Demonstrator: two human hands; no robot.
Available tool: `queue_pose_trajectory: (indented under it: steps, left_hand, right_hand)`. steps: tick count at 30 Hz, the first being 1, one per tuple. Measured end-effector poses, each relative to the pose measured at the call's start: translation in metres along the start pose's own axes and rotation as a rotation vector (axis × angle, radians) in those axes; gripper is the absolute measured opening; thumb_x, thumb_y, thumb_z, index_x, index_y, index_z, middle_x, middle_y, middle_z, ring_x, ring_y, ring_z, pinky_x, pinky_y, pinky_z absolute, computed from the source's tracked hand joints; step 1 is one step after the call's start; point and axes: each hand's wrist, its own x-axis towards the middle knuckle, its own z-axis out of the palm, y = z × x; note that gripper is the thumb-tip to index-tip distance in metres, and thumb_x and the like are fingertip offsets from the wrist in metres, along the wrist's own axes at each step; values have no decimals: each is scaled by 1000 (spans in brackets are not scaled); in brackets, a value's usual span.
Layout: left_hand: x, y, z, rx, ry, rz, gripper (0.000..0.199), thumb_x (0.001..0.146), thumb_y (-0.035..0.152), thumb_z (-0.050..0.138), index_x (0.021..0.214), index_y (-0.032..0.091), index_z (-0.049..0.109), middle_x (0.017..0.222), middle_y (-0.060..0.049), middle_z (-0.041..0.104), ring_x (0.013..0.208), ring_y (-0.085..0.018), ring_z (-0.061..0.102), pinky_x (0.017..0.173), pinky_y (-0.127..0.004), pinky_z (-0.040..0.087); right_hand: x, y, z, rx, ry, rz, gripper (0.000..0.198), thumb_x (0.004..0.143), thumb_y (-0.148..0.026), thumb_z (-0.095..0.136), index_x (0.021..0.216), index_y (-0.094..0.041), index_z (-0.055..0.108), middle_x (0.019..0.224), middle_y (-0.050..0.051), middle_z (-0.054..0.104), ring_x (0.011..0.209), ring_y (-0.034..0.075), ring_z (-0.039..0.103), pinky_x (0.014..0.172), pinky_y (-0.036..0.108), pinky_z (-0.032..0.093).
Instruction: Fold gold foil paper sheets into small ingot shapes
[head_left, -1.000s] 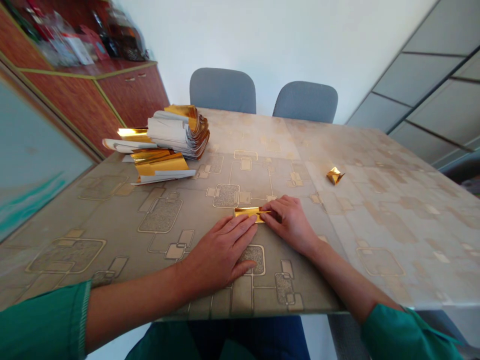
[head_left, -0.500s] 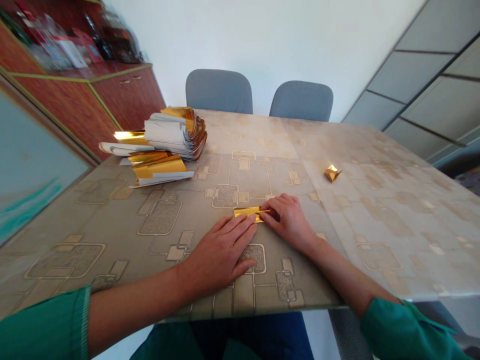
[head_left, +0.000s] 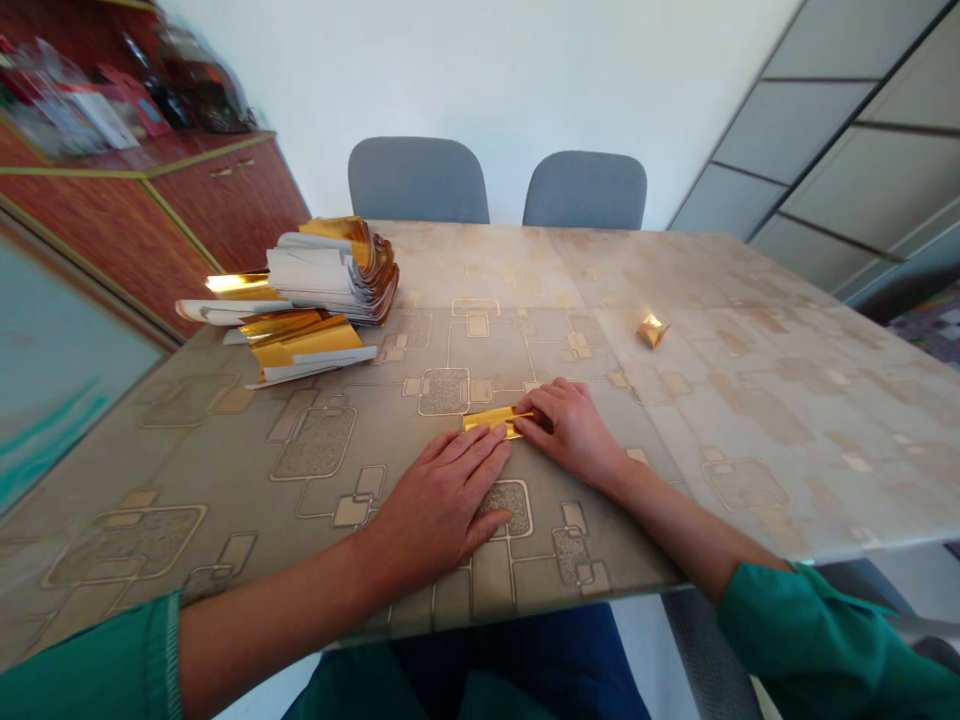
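A small folded strip of gold foil paper [head_left: 480,418] lies on the patterned tablecloth [head_left: 420,480] in front of me. My left hand [head_left: 450,490] rests flat beside it, fingers stretched out, with the fingertips on its near edge. My right hand [head_left: 562,425] pinches the right end of the strip between thumb and fingers. Part of the strip is hidden under both hands. Farther off to the right stands a folded gold paper piece [head_left: 652,330], apart from the hands.
At the far left of the table lies a thick stack of gold and white paper sheets [head_left: 311,280], with more folded gold sheets [head_left: 307,345] before it. Two grey chairs [head_left: 418,180] stand behind the table. A wooden cabinet [head_left: 225,190] is at the left.
The camera view has shifted slightly, so the table's contents appear a little farther left. Both hands stay at the gold paper strip with almost the same pose.
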Motion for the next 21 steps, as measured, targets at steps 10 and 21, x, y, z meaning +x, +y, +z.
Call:
queue_pose_trajectory:
  steps: [10,21]
  left_hand:
    - [-1,-1,1,-1,3,6,58,99,50,45,145,14,43,151,-11,44,139,-27,41,116,-47,29]
    - [-3,-2,4,9,24,13,58,98,50,47,145,15,42,151,-11,44,140,-26,41,116,-45,30]
  right_hand:
    - [1,-2,-2,2,2,4,7,90,-22,63,83,-21,61,77,1,65,78,18,53,79,33,34]
    - [-1,-1,-1,27,19,1,9,89,-23,65,81,-21,60,74,-2,65,78,18,53,81,34,32]
